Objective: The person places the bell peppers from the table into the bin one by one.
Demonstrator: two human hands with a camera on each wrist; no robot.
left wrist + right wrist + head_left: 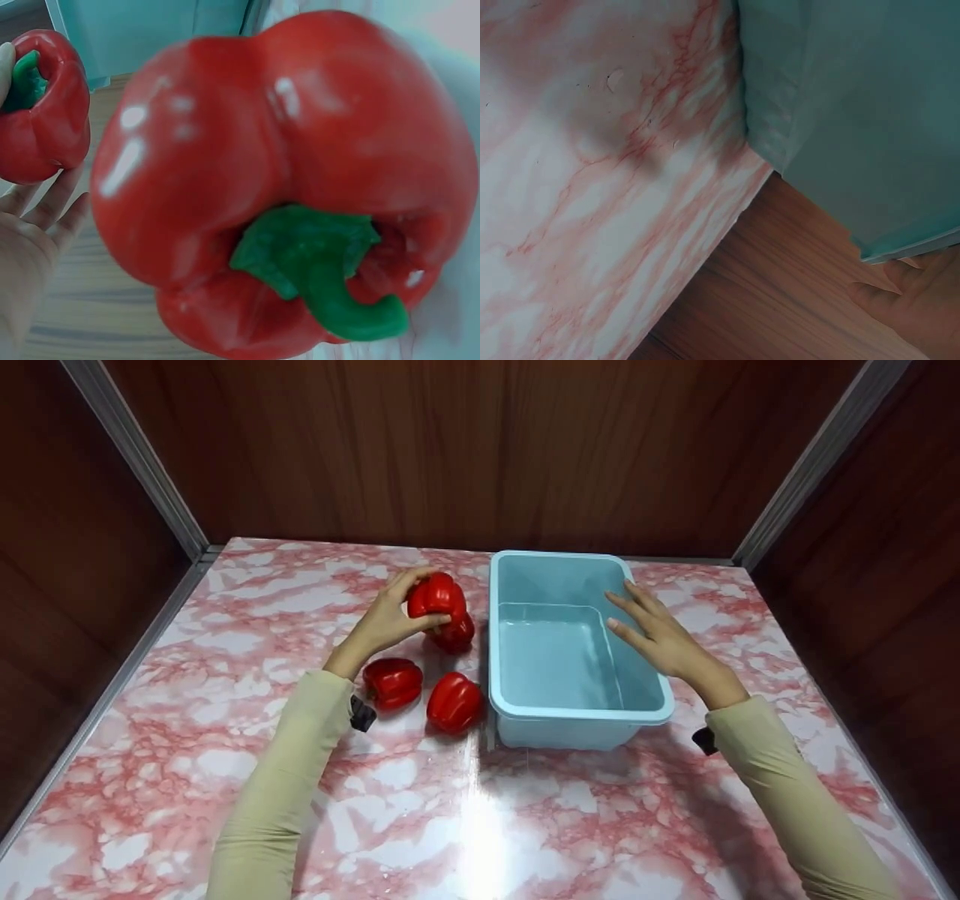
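Four red bell peppers sit to the left of a light blue plastic tub [570, 712] on the pink marbled tabletop [480, 825]. The left hand [390, 619] curls its fingers and thumb round the top pepper [435, 596], holding it just above a second pepper [456, 634] that lies close beside the tub's left wall. Two more lie nearer the person: the middle pepper [393, 681] just beside the left wrist, and the front pepper [454, 702] near the tub's front left corner. The right hand [664, 641] is open, fingers straight and held together, resting along the tub's right rim with the fingertips reaching over the inside. The left wrist view shows one pepper close up with its green stem [315, 262] facing the camera.
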